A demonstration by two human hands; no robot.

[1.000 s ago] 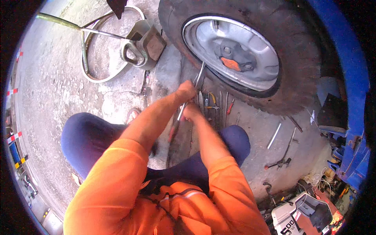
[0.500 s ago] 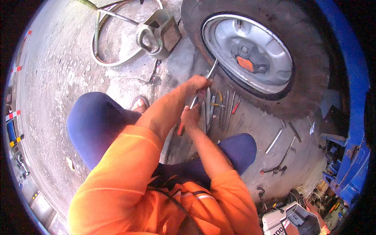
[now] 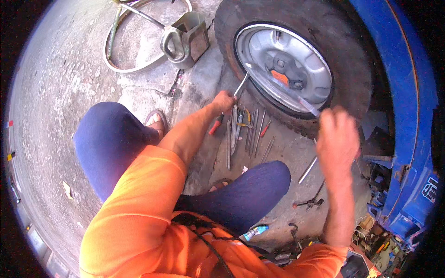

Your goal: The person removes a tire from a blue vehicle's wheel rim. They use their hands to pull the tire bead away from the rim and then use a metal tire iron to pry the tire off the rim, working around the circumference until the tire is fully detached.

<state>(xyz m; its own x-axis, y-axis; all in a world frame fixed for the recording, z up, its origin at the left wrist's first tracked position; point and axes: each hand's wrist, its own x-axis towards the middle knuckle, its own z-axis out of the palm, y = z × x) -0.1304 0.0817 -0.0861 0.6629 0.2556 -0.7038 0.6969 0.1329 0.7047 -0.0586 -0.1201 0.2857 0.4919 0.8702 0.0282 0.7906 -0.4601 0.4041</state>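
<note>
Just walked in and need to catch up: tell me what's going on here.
A person in an orange shirt squats on concrete beside a mounted wheel. The left hand grips a metal lever whose tip sits at the edge between tyre and silver rim. The right hand is raised near the tyre's lower edge, holding a second thin bar. A row of hand tools lies on the ground between the knees.

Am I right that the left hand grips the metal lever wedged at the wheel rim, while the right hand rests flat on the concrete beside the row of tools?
Not quite. In the head view, the left hand does grip the metal lever at the wheel rim, but the right hand is raised in front of the tyre, holding a thin rod, not resting on the concrete.
</note>
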